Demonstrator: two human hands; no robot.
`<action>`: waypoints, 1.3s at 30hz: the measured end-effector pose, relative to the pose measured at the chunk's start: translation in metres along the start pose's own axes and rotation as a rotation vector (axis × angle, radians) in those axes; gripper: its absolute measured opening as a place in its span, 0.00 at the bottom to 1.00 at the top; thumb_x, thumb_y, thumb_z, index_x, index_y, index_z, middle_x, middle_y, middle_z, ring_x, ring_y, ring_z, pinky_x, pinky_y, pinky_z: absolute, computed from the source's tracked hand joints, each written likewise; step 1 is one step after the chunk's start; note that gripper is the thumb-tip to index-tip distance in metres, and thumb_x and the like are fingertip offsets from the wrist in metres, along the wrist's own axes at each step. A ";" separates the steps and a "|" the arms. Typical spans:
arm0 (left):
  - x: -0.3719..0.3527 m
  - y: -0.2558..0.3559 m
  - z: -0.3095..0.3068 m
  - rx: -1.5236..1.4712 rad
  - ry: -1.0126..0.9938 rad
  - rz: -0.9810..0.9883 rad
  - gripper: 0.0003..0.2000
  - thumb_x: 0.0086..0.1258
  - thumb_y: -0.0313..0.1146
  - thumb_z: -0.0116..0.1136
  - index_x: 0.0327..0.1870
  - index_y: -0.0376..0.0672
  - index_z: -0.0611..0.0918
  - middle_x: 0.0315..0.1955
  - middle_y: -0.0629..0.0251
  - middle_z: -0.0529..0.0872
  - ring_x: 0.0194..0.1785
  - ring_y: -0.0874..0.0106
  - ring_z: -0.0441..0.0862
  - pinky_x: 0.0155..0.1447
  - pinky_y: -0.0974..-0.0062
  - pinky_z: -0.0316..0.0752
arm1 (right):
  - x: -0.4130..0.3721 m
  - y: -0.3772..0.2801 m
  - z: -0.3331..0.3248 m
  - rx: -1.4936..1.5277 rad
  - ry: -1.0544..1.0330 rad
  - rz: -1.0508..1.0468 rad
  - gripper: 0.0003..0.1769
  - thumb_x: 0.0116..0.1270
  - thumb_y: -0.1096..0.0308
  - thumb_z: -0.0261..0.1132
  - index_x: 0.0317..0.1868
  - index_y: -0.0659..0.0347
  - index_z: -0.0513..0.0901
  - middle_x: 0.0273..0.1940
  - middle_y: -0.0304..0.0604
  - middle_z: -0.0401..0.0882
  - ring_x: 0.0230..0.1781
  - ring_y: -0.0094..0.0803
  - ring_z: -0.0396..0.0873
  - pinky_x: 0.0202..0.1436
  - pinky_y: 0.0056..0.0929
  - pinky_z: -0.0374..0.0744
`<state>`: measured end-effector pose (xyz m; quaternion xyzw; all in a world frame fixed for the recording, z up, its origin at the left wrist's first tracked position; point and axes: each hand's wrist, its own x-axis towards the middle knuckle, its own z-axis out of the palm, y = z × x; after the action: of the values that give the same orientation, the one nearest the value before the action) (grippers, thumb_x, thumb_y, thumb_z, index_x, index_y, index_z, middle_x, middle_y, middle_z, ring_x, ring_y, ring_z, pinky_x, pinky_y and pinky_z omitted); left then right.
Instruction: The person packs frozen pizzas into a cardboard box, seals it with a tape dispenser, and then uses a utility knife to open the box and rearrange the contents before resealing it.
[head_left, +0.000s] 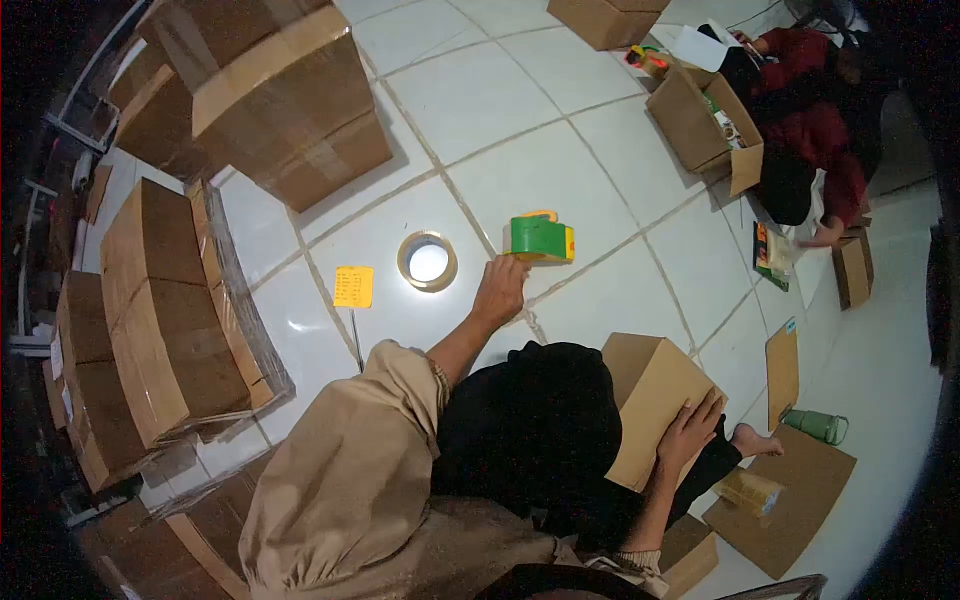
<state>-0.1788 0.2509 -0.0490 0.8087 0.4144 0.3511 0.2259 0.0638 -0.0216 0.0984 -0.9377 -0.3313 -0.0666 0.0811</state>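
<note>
My left hand [498, 290] reaches forward over the floor, its fingers closed at the near edge of a green and yellow tape dispenser [540, 238]. The fingertips are partly hidden there. A cardboard box [640, 400] leans by my lap on the right. My right hand [690, 432] rests on the top of this box with its fingers stretched out flat. Left of the dispenser lies a roll of clear packing tape [428, 262], and beyond it an orange paper slip [353, 286] with printed lines.
Large taped boxes [290, 110] and wrapped boxes [170, 310] stand on the left. At the upper right another person [820, 140] sits beside an open box [700, 120]. A flat cardboard sheet [790, 500] and a green tumbler [815, 426] lie at the right.
</note>
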 end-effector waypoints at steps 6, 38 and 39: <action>0.003 0.002 -0.008 -0.052 -0.032 0.013 0.08 0.62 0.24 0.50 0.41 0.36 0.71 0.34 0.53 0.72 0.41 0.55 0.71 0.46 0.59 0.67 | 0.025 0.001 -0.005 0.080 0.045 -0.218 0.27 0.69 0.55 0.48 0.62 0.64 0.65 0.63 0.58 0.60 0.65 0.53 0.57 0.65 0.51 0.55; 0.122 0.188 -0.065 -0.888 -0.693 -0.262 0.11 0.68 0.36 0.55 0.41 0.35 0.77 0.29 0.64 0.82 0.32 0.75 0.81 0.40 0.78 0.76 | 0.038 -0.020 -0.012 0.725 0.344 -0.075 0.08 0.58 0.68 0.61 0.33 0.64 0.78 0.35 0.45 0.76 0.39 0.42 0.73 0.47 0.38 0.70; 0.105 0.201 -0.061 -0.865 -0.697 -0.260 0.13 0.67 0.37 0.56 0.44 0.36 0.77 0.32 0.63 0.83 0.36 0.75 0.81 0.45 0.78 0.75 | 0.027 -0.033 -0.019 0.859 0.295 -0.072 0.10 0.57 0.67 0.63 0.36 0.65 0.78 0.36 0.45 0.77 0.39 0.41 0.76 0.47 0.37 0.73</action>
<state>-0.0789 0.2316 0.1624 0.6531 0.2302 0.1706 0.7010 0.0622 0.0167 0.1259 -0.7874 -0.3463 -0.0589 0.5066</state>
